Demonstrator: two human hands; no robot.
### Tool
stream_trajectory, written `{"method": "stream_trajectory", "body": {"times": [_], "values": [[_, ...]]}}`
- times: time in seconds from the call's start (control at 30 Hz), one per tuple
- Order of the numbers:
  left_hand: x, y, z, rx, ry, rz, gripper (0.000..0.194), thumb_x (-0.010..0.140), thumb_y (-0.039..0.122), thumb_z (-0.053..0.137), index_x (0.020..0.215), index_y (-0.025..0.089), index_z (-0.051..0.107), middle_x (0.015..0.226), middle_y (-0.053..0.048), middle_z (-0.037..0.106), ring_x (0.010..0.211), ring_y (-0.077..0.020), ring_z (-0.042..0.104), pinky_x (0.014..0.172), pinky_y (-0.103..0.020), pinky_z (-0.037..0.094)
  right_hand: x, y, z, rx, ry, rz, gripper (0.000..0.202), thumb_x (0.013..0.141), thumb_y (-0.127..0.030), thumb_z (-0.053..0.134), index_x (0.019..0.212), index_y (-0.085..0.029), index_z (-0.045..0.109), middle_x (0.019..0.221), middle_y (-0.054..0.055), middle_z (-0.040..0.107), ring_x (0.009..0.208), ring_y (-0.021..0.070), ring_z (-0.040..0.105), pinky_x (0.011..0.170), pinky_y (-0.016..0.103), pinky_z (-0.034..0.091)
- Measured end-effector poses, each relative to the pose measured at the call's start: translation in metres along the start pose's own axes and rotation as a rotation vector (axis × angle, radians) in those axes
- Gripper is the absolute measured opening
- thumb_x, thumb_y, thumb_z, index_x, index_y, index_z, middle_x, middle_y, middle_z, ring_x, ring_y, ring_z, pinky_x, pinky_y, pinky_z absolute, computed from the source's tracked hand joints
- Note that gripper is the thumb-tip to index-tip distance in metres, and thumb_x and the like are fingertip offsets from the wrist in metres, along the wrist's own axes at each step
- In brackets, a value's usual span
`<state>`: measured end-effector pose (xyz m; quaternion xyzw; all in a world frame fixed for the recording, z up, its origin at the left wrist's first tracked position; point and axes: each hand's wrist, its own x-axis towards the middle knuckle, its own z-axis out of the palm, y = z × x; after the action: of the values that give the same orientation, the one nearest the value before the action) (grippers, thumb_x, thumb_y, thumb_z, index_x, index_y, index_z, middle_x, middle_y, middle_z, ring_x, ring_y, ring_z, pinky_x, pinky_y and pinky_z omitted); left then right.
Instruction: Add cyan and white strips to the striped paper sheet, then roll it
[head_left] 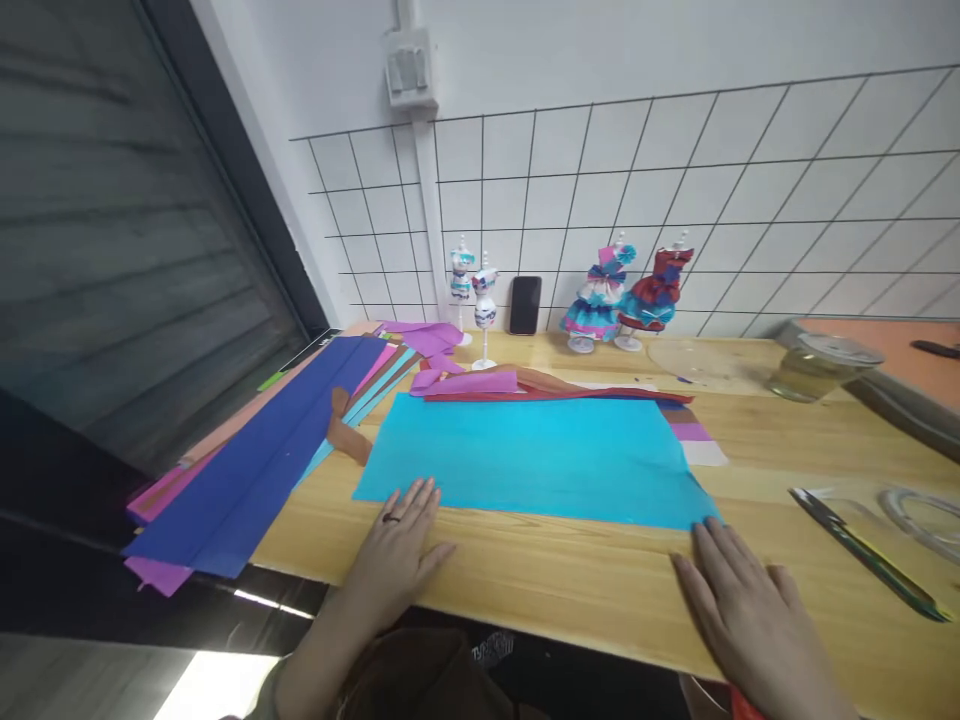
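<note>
A wide turquoise sheet [532,455] lies flat on the wooden table [555,590] in front of me. My left hand [397,550] rests flat at its near left edge, fingertips on the sheet, a dark ring on one finger. At the near right corner, the fingertips of my right hand [750,590] touch the sheet, with the thumb apart from the other fingers. Neither hand grips anything. Along the sheet's far edge run folded red, brown and purple strips [480,382].
Stacked long sheets, a blue one [270,450] on top, overhang the table's left edge. Behind stand two bare-skirted mannequins [484,300], a phone [525,305] and two dressed mannequins [600,300]. Rightward are a lidded cup [821,368], green-handled scissors [870,555] and a clear coil [926,515].
</note>
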<state>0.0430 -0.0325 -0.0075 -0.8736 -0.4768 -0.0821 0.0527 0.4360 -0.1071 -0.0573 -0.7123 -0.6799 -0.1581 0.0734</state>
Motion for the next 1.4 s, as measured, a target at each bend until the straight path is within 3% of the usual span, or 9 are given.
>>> {"method": "stream_trajectory", "body": {"times": [0.13, 0.33, 0.57, 0.73, 0.9, 1.07, 1.2, 1.4], "values": [[-0.019, -0.031, 0.001, 0.055, 0.004, -0.102, 0.057, 0.088, 0.046, 0.032, 0.135, 0.015, 0.029, 0.139, -0.011, 0.033, 0.129, -0.0214, 0.029, 0.103, -0.041, 0.029, 0.0, 0.001, 0.001, -0.018, 0.001, -0.039, 0.056, 0.084, -0.039, 0.018, 0.112, -0.012, 0.058, 0.132, 0.016, 0.043, 0.128, 0.0313, 0.028, 0.095, 0.056, 0.027], [-0.038, -0.07, 0.007, 0.099, 0.019, -0.21, 0.057, 0.088, 0.045, 0.028, 0.133, 0.011, 0.034, 0.137, -0.013, 0.036, 0.128, -0.0229, 0.031, 0.102, -0.044, 0.03, 0.006, -0.007, -0.009, -0.02, -0.013, 0.054, 0.057, 0.087, -0.042, 0.02, 0.123, -0.009, 0.048, 0.131, 0.015, 0.044, 0.124, 0.0294, 0.034, 0.096, 0.05, 0.029], [-0.037, -0.087, 0.014, 0.039, 0.094, -0.195, 0.055, 0.084, 0.05, 0.032, 0.124, 0.015, 0.045, 0.128, -0.011, 0.049, 0.12, -0.0261, 0.042, 0.097, -0.043, 0.037, 0.035, 0.013, -0.04, 0.225, -0.122, 0.077, 0.043, 0.089, -0.04, 0.028, 0.106, -0.017, 0.059, 0.114, 0.011, 0.06, 0.104, 0.0251, 0.053, 0.088, 0.038, 0.041], [0.003, -0.088, -0.002, -0.025, 0.146, -0.239, 0.057, 0.081, 0.054, 0.037, 0.122, 0.015, 0.047, 0.118, -0.011, 0.057, 0.11, -0.0273, 0.051, 0.091, -0.041, 0.042, 0.063, 0.036, -0.044, 0.361, -0.15, 0.197, 0.038, 0.086, -0.036, 0.034, 0.103, -0.016, 0.06, 0.102, 0.012, 0.063, 0.094, 0.0245, 0.058, 0.08, 0.034, 0.043], [0.08, -0.09, -0.007, -0.099, 0.11, -0.134, 0.052, 0.084, 0.049, 0.037, 0.122, 0.015, 0.047, 0.125, -0.012, 0.051, 0.117, -0.0272, 0.044, 0.096, -0.042, 0.036, 0.078, 0.039, -0.026, 0.374, -0.193, 0.31, 0.037, 0.08, -0.038, 0.042, 0.103, -0.016, 0.061, 0.096, 0.011, 0.064, 0.086, 0.0256, 0.061, 0.07, 0.032, 0.044], [0.147, -0.085, -0.003, -0.165, 0.045, -0.018, 0.046, 0.084, 0.042, 0.04, 0.12, 0.016, 0.049, 0.121, -0.011, 0.054, 0.113, -0.0267, 0.046, 0.094, -0.04, 0.037, 0.078, 0.04, -0.013, 0.514, -0.192, 0.436, 0.049, 0.078, -0.04, 0.045, 0.118, -0.014, 0.054, 0.097, 0.012, 0.067, 0.089, 0.0279, 0.061, 0.072, 0.035, 0.046], [0.173, -0.083, 0.009, -0.214, 0.024, -0.015, 0.039, 0.083, 0.039, 0.042, 0.112, 0.016, 0.053, 0.113, -0.012, 0.057, 0.105, -0.0268, 0.051, 0.089, -0.04, 0.04, 0.076, 0.042, -0.019, 0.765, -0.174, 0.477, 0.05, 0.074, -0.044, 0.05, 0.113, -0.013, 0.059, 0.1, 0.011, 0.067, 0.095, 0.0287, 0.06, 0.079, 0.036, 0.047], [0.181, -0.091, 0.022, -0.207, 0.129, -0.018, 0.036, 0.084, 0.039, 0.041, 0.108, 0.014, 0.05, 0.108, -0.013, 0.055, 0.101, -0.0274, 0.052, 0.083, -0.041, 0.042, 0.069, 0.035, -0.041, 1.203, -0.237, 0.394, 0.048, 0.074, -0.05, 0.052, 0.106, -0.016, 0.062, 0.107, 0.006, 0.065, 0.098, 0.0271, 0.06, 0.085, 0.035, 0.047]]}}
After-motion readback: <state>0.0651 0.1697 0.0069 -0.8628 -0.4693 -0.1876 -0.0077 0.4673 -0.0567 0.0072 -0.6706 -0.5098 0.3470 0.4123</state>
